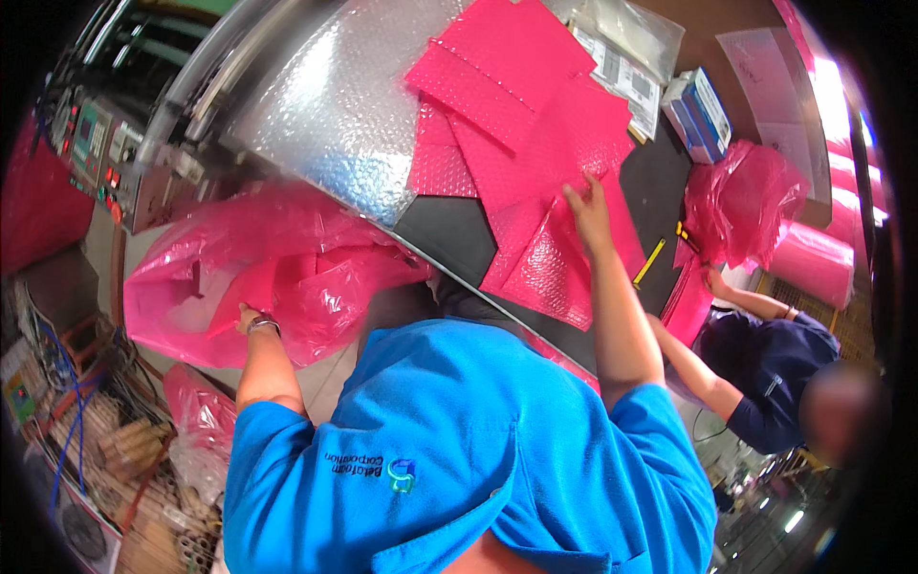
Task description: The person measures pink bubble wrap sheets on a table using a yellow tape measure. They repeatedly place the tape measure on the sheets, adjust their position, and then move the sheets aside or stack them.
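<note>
My left hand (252, 320) is down inside a large clear pink plastic bag (158, 301) at the left, below the table edge. Its partly hidden fingers look closed on a pink bubble-wrap pouch (229, 312) in the bag. On the right, my right hand (590, 212) is over a spread pile of pink bubble-wrap pouches (521, 143) on the table. Its thumb and index finger are apart, and the fingertips reach the folded upper edge of one pouch (555, 273).
Silver bubble sheet (325, 105) covers the table's far left, beside a machine control panel (96, 148). A blue-and-white box (696, 115), papers (622, 81) and a yellow tape measure (650, 263) lie rightward. A co-worker in navy (765, 373) handles pink pouches (688, 301) at the right.
</note>
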A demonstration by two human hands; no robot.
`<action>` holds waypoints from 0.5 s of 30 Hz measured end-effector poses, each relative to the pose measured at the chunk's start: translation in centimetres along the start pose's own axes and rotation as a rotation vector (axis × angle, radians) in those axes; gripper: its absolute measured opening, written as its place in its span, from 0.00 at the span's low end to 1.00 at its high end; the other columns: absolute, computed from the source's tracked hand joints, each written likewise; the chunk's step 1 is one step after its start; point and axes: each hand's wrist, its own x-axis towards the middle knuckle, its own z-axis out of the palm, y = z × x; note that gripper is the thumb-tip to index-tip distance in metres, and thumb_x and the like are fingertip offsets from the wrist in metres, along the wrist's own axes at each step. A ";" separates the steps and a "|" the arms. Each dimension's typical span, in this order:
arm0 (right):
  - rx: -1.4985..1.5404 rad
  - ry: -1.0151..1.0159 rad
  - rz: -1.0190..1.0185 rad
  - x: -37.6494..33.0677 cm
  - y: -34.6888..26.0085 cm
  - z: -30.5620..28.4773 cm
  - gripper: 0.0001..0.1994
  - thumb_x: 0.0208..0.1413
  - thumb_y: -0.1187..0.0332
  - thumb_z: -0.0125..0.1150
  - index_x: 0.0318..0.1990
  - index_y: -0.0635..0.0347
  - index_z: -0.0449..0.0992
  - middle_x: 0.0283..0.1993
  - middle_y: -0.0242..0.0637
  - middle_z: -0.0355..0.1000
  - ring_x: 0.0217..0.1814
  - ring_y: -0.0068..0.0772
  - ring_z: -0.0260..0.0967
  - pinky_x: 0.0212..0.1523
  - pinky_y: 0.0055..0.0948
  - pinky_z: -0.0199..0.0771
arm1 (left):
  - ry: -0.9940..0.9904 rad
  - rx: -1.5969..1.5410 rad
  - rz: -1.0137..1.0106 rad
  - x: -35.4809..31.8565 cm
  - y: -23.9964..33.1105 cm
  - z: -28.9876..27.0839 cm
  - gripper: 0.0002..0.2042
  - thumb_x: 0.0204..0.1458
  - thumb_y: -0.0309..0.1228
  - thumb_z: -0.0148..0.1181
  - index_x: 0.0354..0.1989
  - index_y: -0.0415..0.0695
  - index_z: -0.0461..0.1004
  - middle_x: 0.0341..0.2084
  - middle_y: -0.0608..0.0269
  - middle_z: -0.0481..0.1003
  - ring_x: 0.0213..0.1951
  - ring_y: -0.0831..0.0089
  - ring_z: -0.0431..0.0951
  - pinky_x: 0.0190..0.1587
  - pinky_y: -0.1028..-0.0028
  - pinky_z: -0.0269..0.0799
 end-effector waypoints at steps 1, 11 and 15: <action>0.099 -0.022 0.104 1.3 -2.1 1.2 0.35 0.46 0.56 0.61 0.59 0.61 0.54 0.56 0.48 0.58 0.55 0.40 0.59 0.53 0.32 0.60 | -0.110 -0.157 0.014 -1.3 0.8 1.0 0.27 0.45 0.42 0.57 0.52 0.40 0.62 0.44 0.49 0.70 0.44 0.59 0.72 0.46 0.63 0.68; 0.112 0.282 0.349 13.9 -8.6 10.3 0.47 0.38 0.60 0.68 0.61 0.67 0.43 0.54 0.54 0.57 0.54 0.43 0.59 0.52 0.37 0.62 | -0.409 0.533 0.754 -5.4 -3.5 5.7 0.19 0.45 0.28 0.56 0.47 0.39 0.64 0.33 0.58 0.69 0.34 0.68 0.69 0.39 0.73 0.67; 0.449 0.062 0.401 12.6 -10.7 8.5 0.38 0.39 0.73 0.64 0.59 0.68 0.50 0.51 0.53 0.62 0.49 0.43 0.64 0.48 0.31 0.66 | -1.127 0.434 1.142 -17.6 -2.0 4.4 0.13 0.49 0.23 0.52 0.44 0.40 0.66 0.33 0.64 0.67 0.35 0.77 0.66 0.40 0.77 0.64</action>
